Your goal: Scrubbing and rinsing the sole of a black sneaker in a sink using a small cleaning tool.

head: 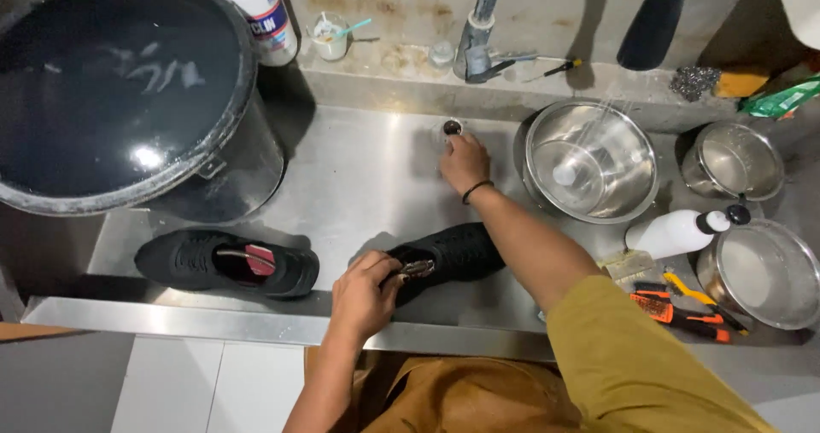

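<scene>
Head view, looking down into a stainless-steel sink basin (359, 177). My left hand (363, 296) is closed on the collar of a black knit low-top shoe (448, 258), thumb and fingers pinching the heel rim and the grey-lined tongue together; the shoe lies on its side near the front edge of the basin, toe pointing toward the right. My right hand (464, 161), with a dark band at the wrist, reaches to the back of the basin, fingers curled down at the small round drain opening (452, 127); whether they pinch anything there I cannot tell. A second black knit shoe with a red insole (226, 264) rests upright, well apart to the left along the same front edge. A large dark water-filled bucket (128, 91) stands at the back left corner; a wide steel bowl (591, 160) sits at the right edge of the basin under a thin stream of water, with two smaller steel pots (736, 161) beyond it, a white squeeze bottle with a black cap (675, 232) and orange-handled brushes (683, 313) on the right ledge. I judge the held shoe to be light and soft: the knit upper folds under pressure, and if wet it would sag and feel slick, whereas the sole is the stiff part. The collar serves for steadying; a grip across the sole at the heel would hold firmer.
</scene>
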